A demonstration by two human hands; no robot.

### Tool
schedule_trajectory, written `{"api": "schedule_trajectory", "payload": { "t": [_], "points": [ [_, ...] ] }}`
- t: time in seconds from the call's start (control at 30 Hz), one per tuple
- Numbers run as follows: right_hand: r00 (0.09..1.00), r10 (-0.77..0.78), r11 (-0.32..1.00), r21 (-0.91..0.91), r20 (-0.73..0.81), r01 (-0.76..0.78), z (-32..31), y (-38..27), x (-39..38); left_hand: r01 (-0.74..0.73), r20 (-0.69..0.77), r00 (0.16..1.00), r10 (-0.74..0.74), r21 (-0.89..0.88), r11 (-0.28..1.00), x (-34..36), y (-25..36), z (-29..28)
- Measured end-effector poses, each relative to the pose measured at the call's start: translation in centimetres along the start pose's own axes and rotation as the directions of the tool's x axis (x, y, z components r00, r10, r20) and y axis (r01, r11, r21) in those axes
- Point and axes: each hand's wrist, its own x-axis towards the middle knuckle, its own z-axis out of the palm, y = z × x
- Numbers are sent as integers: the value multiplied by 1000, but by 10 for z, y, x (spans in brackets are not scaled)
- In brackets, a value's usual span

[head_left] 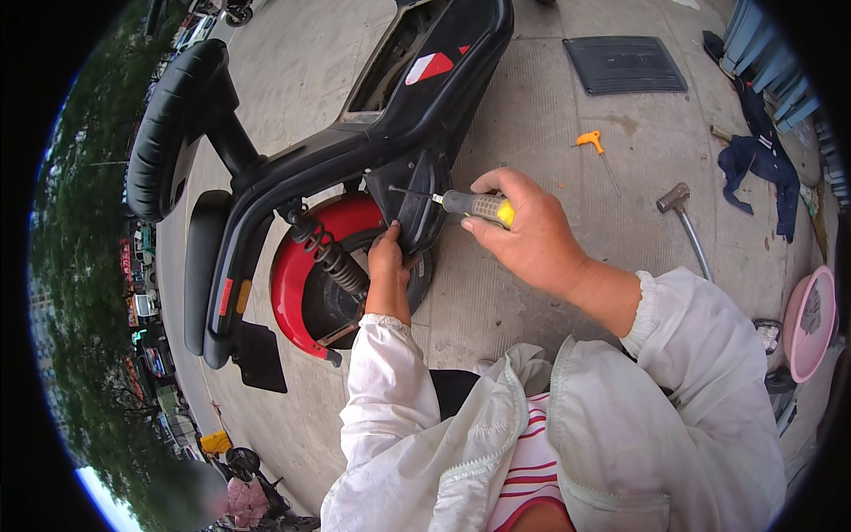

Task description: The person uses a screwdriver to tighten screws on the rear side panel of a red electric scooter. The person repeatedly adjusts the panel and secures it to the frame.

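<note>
My right hand (541, 235) is closed around a screwdriver (479, 206) with a grey and yellow handle. Its thin shaft points left, and the tip lies over a black plastic side panel (415, 206) of a black electric scooter (372, 133). Lower down, my left hand (388, 266) grips the bottom edge of that panel; some of its fingers are hidden behind it. Beside the left hand are the coil-spring shock absorber (332, 255) and the red rear fender (291, 279), with the dark wheel (355, 284) partly hidden.
On the paving to the right lie an orange-handled hex key (592, 144), a hammer (684, 217) and a flat black panel (625, 65). Dark clothing (767, 168), a pink basin (810, 324) and blue stools (767, 49) line the right edge. A padded backrest (173, 133) rises at left.
</note>
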Motion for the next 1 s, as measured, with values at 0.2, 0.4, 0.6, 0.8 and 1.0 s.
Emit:
{"api": "schedule_trajectory", "payload": {
  "t": [0.2,0.4,0.6,0.8,1.0],
  "points": [
    [937,322,947,-37,136,-320,-10,-12,6,10,-6,1000,-10,55,998,-11,7,1],
    [988,-136,977,-155,75,147,-4,-2,0,-120,-55,986,158,427,896,-34,31,18],
    [969,146,985,-117,199,-124,-15,-15,5,-534,96,844,527,229,814,-17,35,29],
    [995,-19,982,-186,95,37,-5,-3,-1,-595,24,765,643,409,692,-7,41,32],
    [950,-264,891,-335,168,307,-10,-1,0,-588,73,807,586,184,787,-5,42,32]
  ]
}}
